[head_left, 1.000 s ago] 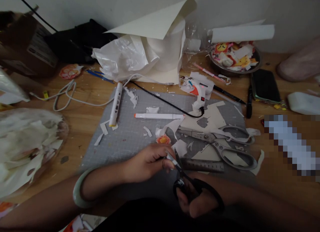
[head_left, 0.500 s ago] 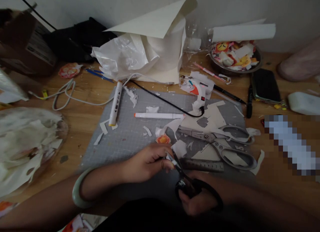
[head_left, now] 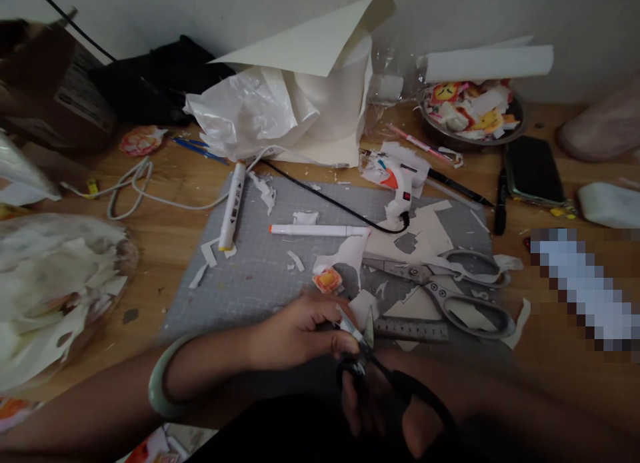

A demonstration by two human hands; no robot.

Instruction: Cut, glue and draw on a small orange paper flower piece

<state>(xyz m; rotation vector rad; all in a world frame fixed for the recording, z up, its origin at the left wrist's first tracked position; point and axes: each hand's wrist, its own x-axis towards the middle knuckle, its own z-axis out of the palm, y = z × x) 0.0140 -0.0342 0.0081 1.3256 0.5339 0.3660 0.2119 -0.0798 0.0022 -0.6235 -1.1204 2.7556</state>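
Low in the view, my left hand (head_left: 300,330) pinches a small white paper piece (head_left: 351,326) between thumb and fingers. My right hand (head_left: 367,403) has its fingers through the loops of black-handled scissors (head_left: 369,331). Their blades are spread, right beside the paper; whether they touch it I cannot tell. Just beyond my left hand lies an orange and yellow paper cutout (head_left: 327,279). A metal ruler (head_left: 413,329) and large grey scissors (head_left: 433,276) rest on the grey cutting mat (head_left: 240,270), to the right of my hands.
Two markers, a white one (head_left: 320,230) and a yellow-tipped one (head_left: 233,206), lie on the mat. A glue gun (head_left: 400,193) with a black cord sits behind. A metal bowl (head_left: 470,140) of paper pieces, a phone (head_left: 535,170) and a bag of scraps (head_left: 60,296) surround the mat.
The scissor blades have spread apart, and the right hand's fingers have opened with the handles. My left hand has shifted slightly right and down, uncovering more of the orange cutout.
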